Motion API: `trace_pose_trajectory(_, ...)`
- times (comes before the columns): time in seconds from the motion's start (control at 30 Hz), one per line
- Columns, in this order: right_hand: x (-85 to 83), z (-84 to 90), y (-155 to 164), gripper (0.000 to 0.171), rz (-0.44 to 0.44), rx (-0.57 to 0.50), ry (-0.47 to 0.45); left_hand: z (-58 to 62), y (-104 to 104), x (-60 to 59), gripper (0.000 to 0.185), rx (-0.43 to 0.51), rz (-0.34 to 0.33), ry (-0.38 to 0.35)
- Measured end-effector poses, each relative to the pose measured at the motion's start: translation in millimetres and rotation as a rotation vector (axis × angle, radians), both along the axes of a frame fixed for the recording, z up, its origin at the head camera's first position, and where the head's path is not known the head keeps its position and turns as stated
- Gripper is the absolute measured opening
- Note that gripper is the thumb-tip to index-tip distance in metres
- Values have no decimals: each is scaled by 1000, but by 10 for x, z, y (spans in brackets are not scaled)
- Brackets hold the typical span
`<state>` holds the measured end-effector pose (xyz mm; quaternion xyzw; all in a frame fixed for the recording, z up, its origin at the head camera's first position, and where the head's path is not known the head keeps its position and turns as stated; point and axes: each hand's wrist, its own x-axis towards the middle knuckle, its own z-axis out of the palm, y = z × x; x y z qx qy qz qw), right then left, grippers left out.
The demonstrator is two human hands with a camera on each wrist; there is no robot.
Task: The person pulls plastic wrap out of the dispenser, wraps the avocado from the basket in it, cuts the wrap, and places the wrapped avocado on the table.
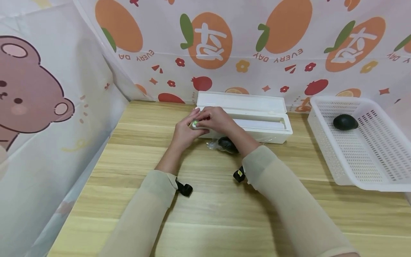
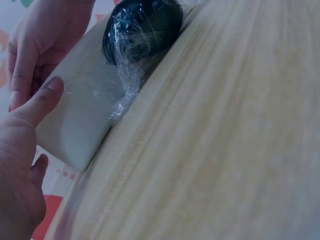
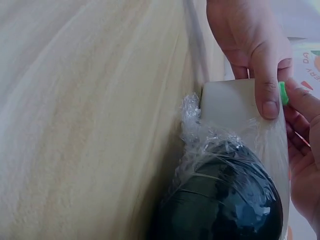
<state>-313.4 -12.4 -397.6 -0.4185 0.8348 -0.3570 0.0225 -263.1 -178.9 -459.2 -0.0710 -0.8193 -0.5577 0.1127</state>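
- Both hands met at the left end of a white cling-film dispenser box (image 1: 253, 117), which lay on the wooden bench (image 1: 205, 200) with its lid open toward the back wall
- The left hand (image 1: 184, 130) rested against the box's left end; its thumb lay straight along the front face, its other fingers (image 2: 20, 75) curled round the end, so it gripped the box
- The right hand (image 1: 216, 119) sat on top of the same end, just beside the left; its fingers were bent down over a small green piece (image 3: 283, 93) on the box edge, and how firmly they pinched it could not be told
- A dark avocado wrapped in clear film (image 1: 227, 144) lay on the bench touching the front wall of the box, below the right wrist; loose film bunched at its left side
- A white perforated basket (image 1: 369, 171) stood well apart at the right of the bench, with a second, unwrapped avocado (image 1: 345, 122) inside near its back corner
- Beige sleeves (image 1: 289, 200) covered both forearms
- A printed fruit-pattern cloth (image 1: 244, 43) hung behind the bench
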Motion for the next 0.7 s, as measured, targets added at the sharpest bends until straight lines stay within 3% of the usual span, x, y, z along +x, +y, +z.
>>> trace_pose_trajectory(0.37,13,21,-3,22,-61,20,-78,0,4,-7,70,4,-5,23)
trace_pose_trajectory(0.7,17,20,-6,18,-56,52,-46,-9,-15,-11,73,-32,-13,44)
